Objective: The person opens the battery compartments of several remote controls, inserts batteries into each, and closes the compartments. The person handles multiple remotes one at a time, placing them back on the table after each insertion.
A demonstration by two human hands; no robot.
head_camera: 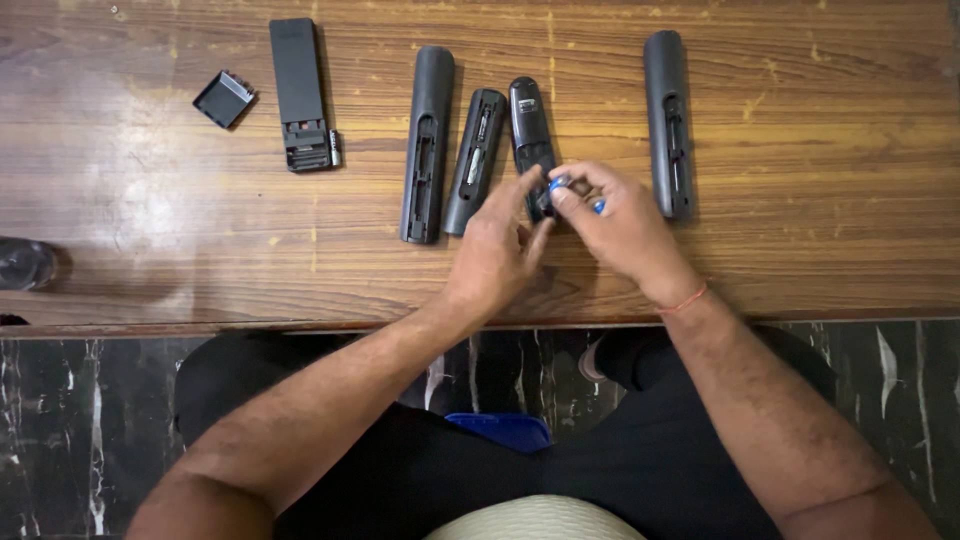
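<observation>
Even, soft indoor light; pale glare streaks the wooden table [150, 210] left of the remotes [428, 140], short shadows beside them; focus sharp.

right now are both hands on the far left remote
No, both the left hand and right hand work at the middle remote, while the far left remote lies untouched.

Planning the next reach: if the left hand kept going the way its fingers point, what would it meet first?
The left hand points up-right at the remote under both hands; its fingertips look already on it, likely first.
</observation>
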